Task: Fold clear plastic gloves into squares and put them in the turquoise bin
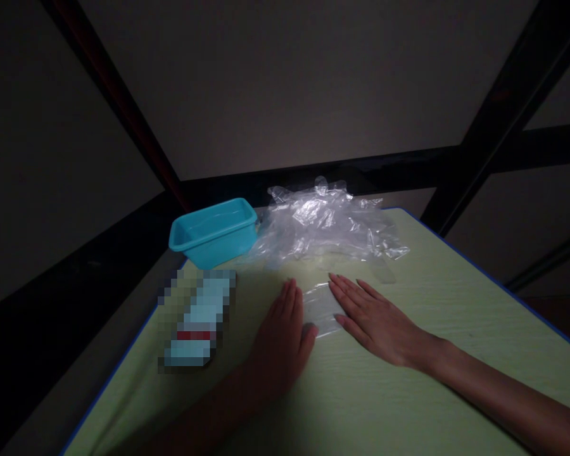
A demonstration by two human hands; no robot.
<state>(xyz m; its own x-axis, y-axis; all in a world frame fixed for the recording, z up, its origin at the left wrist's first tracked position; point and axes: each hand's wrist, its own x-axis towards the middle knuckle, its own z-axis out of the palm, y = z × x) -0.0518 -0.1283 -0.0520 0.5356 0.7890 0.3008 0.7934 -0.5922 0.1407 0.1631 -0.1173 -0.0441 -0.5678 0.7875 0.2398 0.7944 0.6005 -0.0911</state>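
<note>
A small piece of clear plastic film (322, 309) lies flat on the table between my two hands. My left hand (285, 329) rests on its left edge, fingers stretched out and pointing away from me, thumb apart. On the film's right edge lies my right hand (377, 320), flat, with its fingers extended to the upper left. Neither hand grips anything. Just beyond them spreads a crumpled heap of clear plastic (323, 221), shaped in places like thin disposable gloves. Whether the film is a folded glove, I cannot tell.
A turquoise plastic basket (223, 246) stands at the far left of the pale green table (437, 285), beside the plastic heap. Nearer me on the left is a pixelated, light-blue oblong object (206, 310). The table has a blue edge, and a wall (304, 95) rises behind it.
</note>
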